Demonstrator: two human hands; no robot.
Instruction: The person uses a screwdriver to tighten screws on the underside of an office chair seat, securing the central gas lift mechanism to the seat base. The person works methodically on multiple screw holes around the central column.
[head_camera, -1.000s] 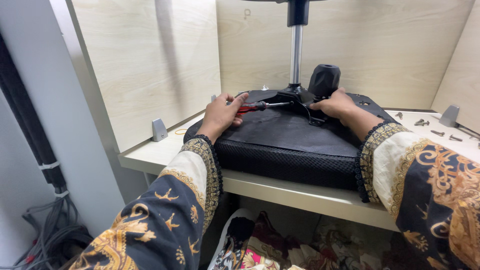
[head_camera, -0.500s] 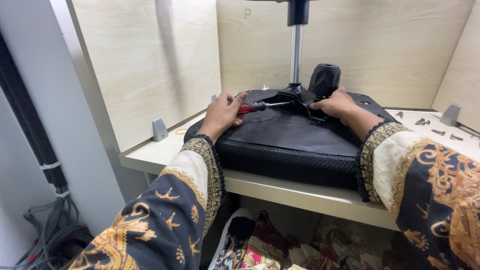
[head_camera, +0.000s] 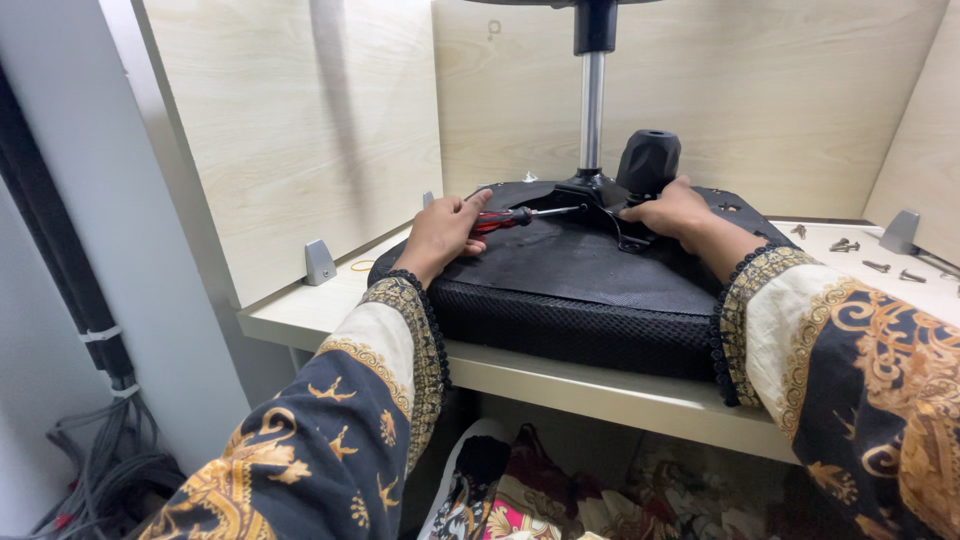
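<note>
Barely anything moves between the earlier frames and this one — same pose, same contact.
Left hand (head_camera: 442, 236): I keep it wrapped round the red-and-black handle of the screwdriver (head_camera: 520, 215), fingers clenched on it, wrist resting on the seat.
Screwdriver: lies almost level, shaft pointing right, tip up against the black metal plate (head_camera: 592, 190) at the foot of the chrome post (head_camera: 591, 110); exact contact with a screw I cannot tell.
Right hand (head_camera: 675, 212): presses flat on the mechanism just below the black knob (head_camera: 648, 160), steadying, grasping nothing I can see clearly.
Seat cushion (head_camera: 590, 290): upside down on the pale worktop (head_camera: 560, 375), unshifted.
Loose screws (head_camera: 845, 245): lying to the right, well apart from my hands.
Reading: the unchanged tool angle suggests I'm mid-turn on one fastener, not moving on.
</note>
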